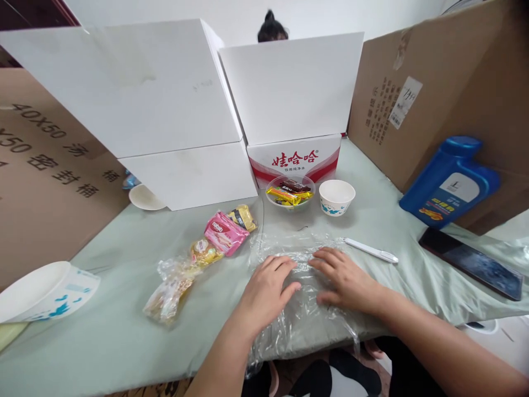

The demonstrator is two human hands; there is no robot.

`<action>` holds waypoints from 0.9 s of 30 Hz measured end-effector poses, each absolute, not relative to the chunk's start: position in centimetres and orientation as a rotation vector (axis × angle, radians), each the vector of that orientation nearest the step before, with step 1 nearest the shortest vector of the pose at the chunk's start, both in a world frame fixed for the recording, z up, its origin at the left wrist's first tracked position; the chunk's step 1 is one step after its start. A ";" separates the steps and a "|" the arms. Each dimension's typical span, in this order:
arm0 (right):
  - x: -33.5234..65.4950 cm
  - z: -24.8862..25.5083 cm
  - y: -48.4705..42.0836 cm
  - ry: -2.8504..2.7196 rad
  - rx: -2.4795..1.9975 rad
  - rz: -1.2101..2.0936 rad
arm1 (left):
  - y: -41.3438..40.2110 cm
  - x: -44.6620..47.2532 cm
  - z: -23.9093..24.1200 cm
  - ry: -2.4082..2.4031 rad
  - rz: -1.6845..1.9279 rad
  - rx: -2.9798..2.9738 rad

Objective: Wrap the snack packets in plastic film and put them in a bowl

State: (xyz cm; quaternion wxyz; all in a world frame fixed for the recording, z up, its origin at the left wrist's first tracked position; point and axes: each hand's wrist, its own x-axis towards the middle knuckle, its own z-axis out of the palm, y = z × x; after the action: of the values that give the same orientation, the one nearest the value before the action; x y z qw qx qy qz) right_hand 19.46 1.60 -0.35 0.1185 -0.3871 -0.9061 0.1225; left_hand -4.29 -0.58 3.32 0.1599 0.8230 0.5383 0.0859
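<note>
A: Head view shows your left hand [266,289] and right hand [345,278] lying flat and open on the clear plastic sheet [301,259], holding nothing. The sheet is spread on the surface [115,336] in front of you, its near edge hanging over.

B: How will it handle?

A: I judge it very light, soft, slippery and clingy. Pinch it at a free edge or corner, not the middle.

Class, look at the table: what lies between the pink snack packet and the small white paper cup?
The clear bowl of wrapped candies, seen in the head view.
</note>
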 end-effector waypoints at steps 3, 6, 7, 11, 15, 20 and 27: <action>19.7 -0.4 1.5 -2.845 -1.090 0.513 | 0.3 -3.8 2.0 1.685 0.126 2.321; 20.7 -0.3 1.9 -2.817 -1.303 0.469 | 0.7 -4.1 1.4 1.821 -0.064 2.212; 21.0 -0.3 2.0 -2.767 -1.392 0.422 | 0.7 -4.3 1.4 1.837 -0.099 2.194; 22.1 -0.7 3.0 -2.494 -1.690 0.185 | 0.6 -4.8 1.8 1.857 -0.159 2.185; 22.6 -1.2 4.0 -2.290 -1.947 0.002 | 0.6 -4.8 2.0 1.852 -0.153 2.185; 23.1 0.3 3.5 -2.171 -1.482 0.352 | 0.5 -5.1 2.2 1.809 -0.059 2.241; 23.2 4.0 0.5 -2.625 -0.676 1.141 | 0.3 -5.5 1.9 1.744 0.033 2.215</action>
State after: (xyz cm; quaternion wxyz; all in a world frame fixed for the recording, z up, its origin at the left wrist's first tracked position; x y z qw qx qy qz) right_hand 23.16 0.53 4.01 0.1002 -0.2287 -0.8881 0.3860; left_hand -5.51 0.30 1.92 0.1603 0.7756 0.6105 0.0115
